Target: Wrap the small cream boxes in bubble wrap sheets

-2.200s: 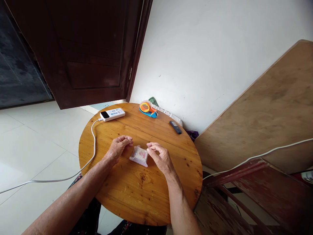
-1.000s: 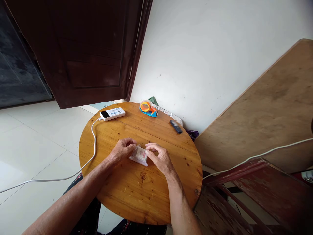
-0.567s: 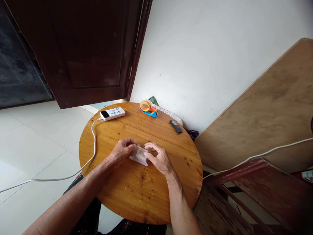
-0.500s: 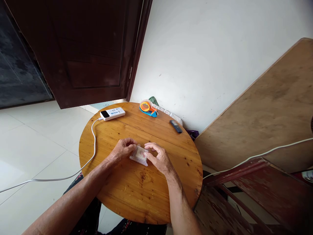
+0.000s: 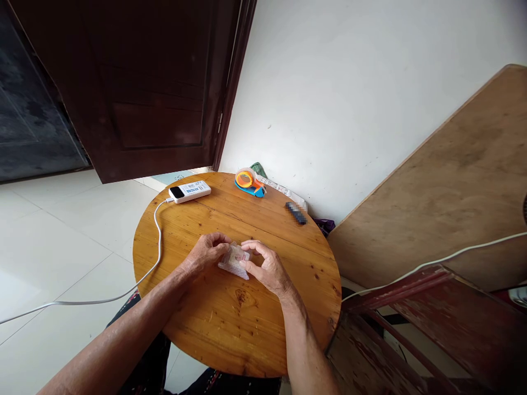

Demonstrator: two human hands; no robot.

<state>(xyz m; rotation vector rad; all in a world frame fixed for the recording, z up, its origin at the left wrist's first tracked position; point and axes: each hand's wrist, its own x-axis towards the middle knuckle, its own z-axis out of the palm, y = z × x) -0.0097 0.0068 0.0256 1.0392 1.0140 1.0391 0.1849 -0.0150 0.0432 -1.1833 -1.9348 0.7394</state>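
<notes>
A white wall (image 5: 313,99) and a dark red door (image 5: 160,93) stood behind a round wooden table (image 5: 239,340). A small clear, bubbly packet (image 5: 234,260) lay flat on the table, between the two hands. It had some red marks on it.

About two seconds before, the left hand (image 5: 209,250) was off to the side of the packet. Now its fingers were curled in at the packet's left far corner. I could not tell if they pinched it. The right hand (image 5: 267,266) had come in too. It was half open, with its thumb over the right edge and its fingertips by the far side. I could not tell if it squeezed. The packet had hardly moved, so the hands had come to it, and both were now ready to work on it.

The tape holder (image 5: 250,182) and the white gadget (image 5: 190,191) with its cord (image 5: 159,241) stayed at the back.
</notes>
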